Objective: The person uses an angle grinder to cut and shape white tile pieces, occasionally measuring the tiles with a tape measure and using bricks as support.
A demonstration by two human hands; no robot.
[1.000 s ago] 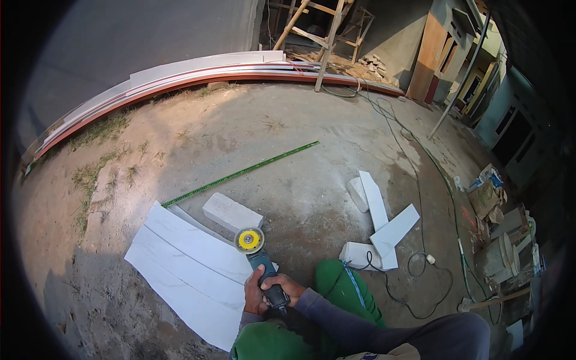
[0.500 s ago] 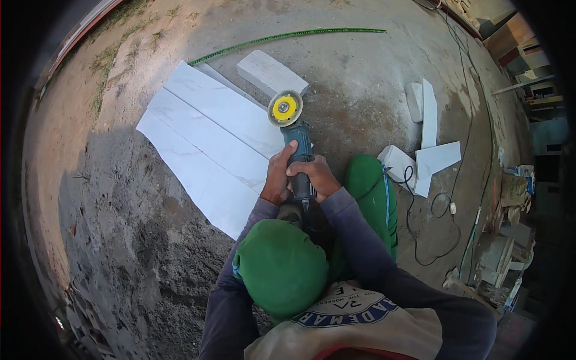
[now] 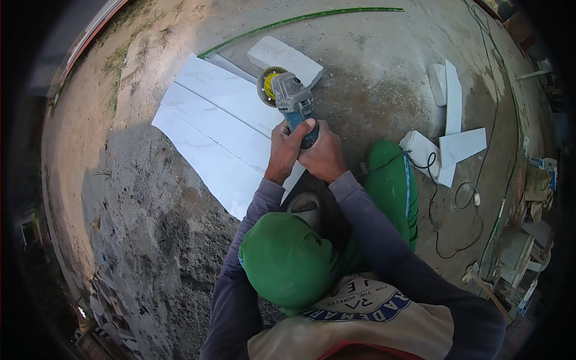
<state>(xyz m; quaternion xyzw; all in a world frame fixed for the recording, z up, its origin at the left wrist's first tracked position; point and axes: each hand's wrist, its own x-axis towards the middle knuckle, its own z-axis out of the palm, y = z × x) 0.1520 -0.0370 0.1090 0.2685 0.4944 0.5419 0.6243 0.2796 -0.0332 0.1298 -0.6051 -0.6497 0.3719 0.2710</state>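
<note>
My left hand (image 3: pixel 284 151) and my right hand (image 3: pixel 324 152) are both wrapped round the body of a blue-green angle grinder (image 3: pixel 294 103). Its grey, dusty head points away from me. On its left side stands a round cutting disc with a yellow centre (image 3: pixel 269 87), turned nearly on edge. The disc is over the far right part of a white marbled tile (image 3: pixel 210 129); I cannot tell whether it touches. A dark straight line and a thinner, rough line run along the tile. A pale block (image 3: pixel 287 59) lies just beyond the disc.
A green straightedge (image 3: pixel 300 19) lies at the far side. To the right are cut tile pieces (image 3: pixel 462 147), pale blocks (image 3: pixel 419 153) and a looping black cable (image 3: pixel 433 228). My green-clad knee (image 3: pixel 390 180) is beside my right forearm. Rough dark ground (image 3: pixel 156 204) spreads at left.
The grinder has been rolled, so its disc now faces left, nearly on edge, instead of showing its flat yellow face. Both hands have moved farther out, and the whole view has shifted slightly.
</note>
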